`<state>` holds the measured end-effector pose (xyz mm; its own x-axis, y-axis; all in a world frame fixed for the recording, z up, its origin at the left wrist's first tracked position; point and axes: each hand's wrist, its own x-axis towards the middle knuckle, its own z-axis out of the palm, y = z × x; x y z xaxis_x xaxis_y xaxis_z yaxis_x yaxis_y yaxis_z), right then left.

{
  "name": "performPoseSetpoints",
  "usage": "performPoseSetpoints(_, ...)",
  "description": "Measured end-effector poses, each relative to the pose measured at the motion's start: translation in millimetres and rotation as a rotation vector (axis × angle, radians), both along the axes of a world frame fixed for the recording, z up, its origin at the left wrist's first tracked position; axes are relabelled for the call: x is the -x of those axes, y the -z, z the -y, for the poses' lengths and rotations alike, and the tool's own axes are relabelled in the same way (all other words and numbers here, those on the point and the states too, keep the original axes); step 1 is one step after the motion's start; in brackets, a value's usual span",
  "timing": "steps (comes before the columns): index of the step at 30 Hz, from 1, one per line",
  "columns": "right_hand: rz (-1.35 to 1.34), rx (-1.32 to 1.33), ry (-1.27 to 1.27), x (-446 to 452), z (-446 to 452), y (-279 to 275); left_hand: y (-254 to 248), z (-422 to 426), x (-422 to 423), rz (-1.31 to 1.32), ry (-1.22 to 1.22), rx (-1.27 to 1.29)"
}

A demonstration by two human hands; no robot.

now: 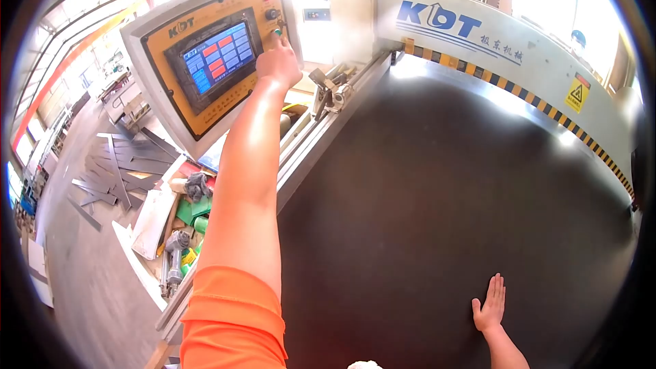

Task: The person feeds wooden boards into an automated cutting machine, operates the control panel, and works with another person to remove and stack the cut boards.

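Note:
My left hand (279, 66) is stretched up to the control panel (156, 61) of the machine. Its index finger points at a small green button (277, 31) and appears to touch it, while the other fingers look curled with nothing visible in them. Beside the button is a black knob (272, 14), and left of it a lit screen (220, 57) shows blue and red tiles. My right hand (489, 306) lies flat, fingers stretched out, on a large dark board (410, 225). The board reaches to the machine's beam (492, 34).
Black-and-yellow striping (509, 87) runs along the beam's lower edge. A metal fence (321, 130) with a clamp-like fitting (331, 90) borders the board's left. Below the panel, a nail-gun-like tool (176, 256) lies among clutter. Dark offcut strips (123, 164) litter the floor.

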<state>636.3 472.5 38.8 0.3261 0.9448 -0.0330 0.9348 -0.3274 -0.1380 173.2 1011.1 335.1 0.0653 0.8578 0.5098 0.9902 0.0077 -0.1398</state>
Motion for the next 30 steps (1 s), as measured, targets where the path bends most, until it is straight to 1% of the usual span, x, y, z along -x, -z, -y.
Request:
performPoseSetpoints(2,0.007,-0.012,-0.007,-1.6,0.0,0.5,-1.0,11.1,4.3,0.014,0.001,-0.035)
performPoseSetpoints(5,-0.004,-0.011,-0.004,-0.6,1.4,0.1,-9.1,18.7,10.4,-0.122,0.003,0.025)
performPoseSetpoints(6,-0.008,-0.01,-0.002,-0.5,1.5,-1.3,-11.7,16.7,9.8,-0.129,0.014,0.086)
performPoseSetpoints(9,0.001,0.002,0.004,0.2,1.0,-2.7,-4.0,14.5,1.5,-0.217,0.084,0.035)
performPoseSetpoints(10,0.003,0.003,0.003,0.0,1.1,-2.5,-6.9,16.4,-1.0,-0.17,0.021,0.103)
performPoseSetpoints(13,0.013,0.003,-0.002,-2.0,1.4,0.8,-9.1,11.8,1.2,-0.143,-0.029,0.138)
performPoseSetpoints(15,0.019,-0.003,-0.009,-1.6,1.6,2.2,-1.3,-2.3,0.7,-0.089,-0.017,0.107)
performPoseSetpoints(17,0.016,0.001,-0.007,-2.3,0.9,0.9,-2.7,-14.4,-7.0,-0.061,-0.03,0.099)
performPoseSetpoints(18,0.014,0.003,-0.006,-2.3,1.8,-0.3,-9.7,-6.2,-15.9,-0.023,-0.035,0.115)
performPoseSetpoints(21,0.012,-0.007,-0.004,-1.0,1.0,-1.3,-1.1,5.2,-19.5,0.057,0.074,-0.037)
performPoseSetpoints(22,0.008,-0.005,0.001,-0.2,1.6,-0.2,6.4,13.2,-18.5,0.032,0.147,-0.148)
performPoseSetpoints(25,0.008,-0.012,0.002,-0.8,2.8,-0.5,15.7,41.2,-15.7,0.007,0.169,-0.122)
performPoseSetpoints(26,0.009,-0.019,-0.004,-1.8,2.7,0.0,21.4,45.9,-9.2,0.024,0.213,-0.187)
performPoseSetpoints(29,0.02,-0.023,-0.002,-2.6,3.2,0.0,10.3,72.6,4.4,0.065,0.137,-0.092)
performPoseSetpoints(30,0.023,-0.02,-0.003,-1.3,2.4,0.6,11.4,74.2,12.8,0.067,0.122,-0.151)
